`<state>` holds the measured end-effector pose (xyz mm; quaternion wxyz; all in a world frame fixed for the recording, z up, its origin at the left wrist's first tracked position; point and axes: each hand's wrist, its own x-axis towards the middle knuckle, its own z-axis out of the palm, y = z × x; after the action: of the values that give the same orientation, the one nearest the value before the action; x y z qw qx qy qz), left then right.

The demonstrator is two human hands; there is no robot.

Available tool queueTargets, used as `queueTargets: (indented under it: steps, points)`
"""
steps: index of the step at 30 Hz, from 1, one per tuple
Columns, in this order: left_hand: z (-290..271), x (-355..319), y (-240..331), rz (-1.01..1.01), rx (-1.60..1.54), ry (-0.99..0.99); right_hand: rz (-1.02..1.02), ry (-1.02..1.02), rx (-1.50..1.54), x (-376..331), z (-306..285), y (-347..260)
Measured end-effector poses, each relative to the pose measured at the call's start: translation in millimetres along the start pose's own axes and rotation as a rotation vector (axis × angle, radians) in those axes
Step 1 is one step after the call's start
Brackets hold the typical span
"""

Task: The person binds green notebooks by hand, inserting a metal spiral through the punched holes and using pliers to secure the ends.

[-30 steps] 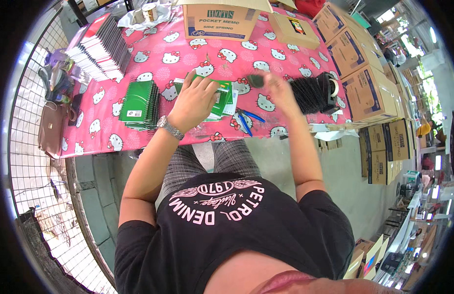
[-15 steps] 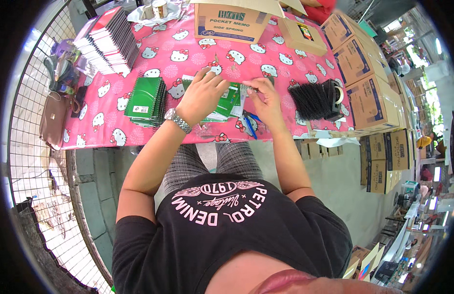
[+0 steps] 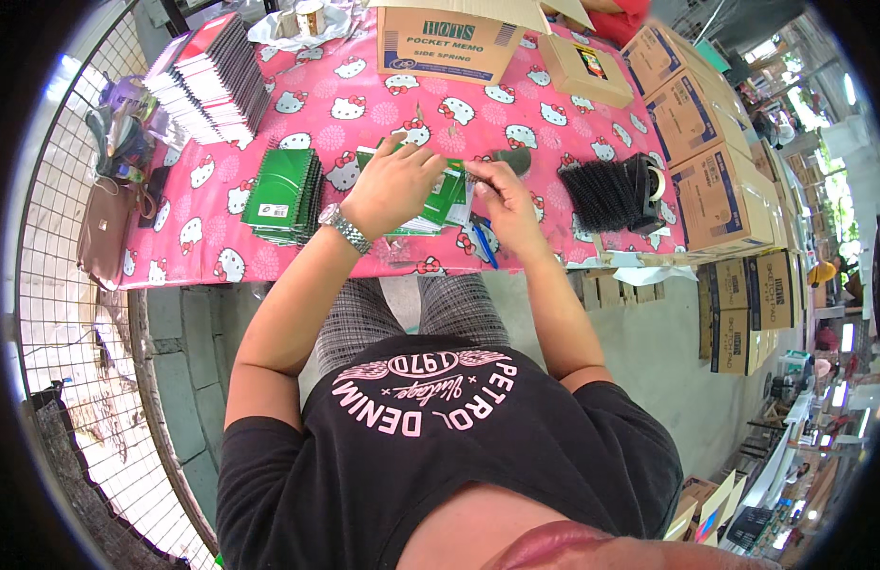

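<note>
A wire-mesh wall stands left of the pink-covered table and grey floor.

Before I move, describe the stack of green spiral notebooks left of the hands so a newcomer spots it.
On the pink cat-patterned tablecloth, find the left hand wearing a silver wristwatch. To its left sits the stack of green spiral notebooks, black coils along its right edge. Unlike the red-topped notebook pile beyond, its top cover is green.

A brown purse lies at the left of the frame, an open carton stands at top centre, stacked boxes at upper right.
</note>
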<state>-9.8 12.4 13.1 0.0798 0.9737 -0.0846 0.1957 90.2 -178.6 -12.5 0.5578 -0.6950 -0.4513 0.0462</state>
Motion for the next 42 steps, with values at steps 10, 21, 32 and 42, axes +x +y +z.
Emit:
queueTargets:
  steps: [10,21,32,42]
  points:
    - [3,-2,16,-0.075,0.051,0.081,0.028,-0.032,-0.144,-6,-1,-12]
    - [-5,-6,19,0.005,-0.008,0.056,0.013,-0.106,-0.375,-1,-12,-48]
    - [1,-2,13,0.004,0.048,0.105,0.236,0.041,-0.883,29,-57,211]
    - [10,-13,2,-0.170,-0.068,0.169,0.283,-0.450,0.984,58,-51,21]
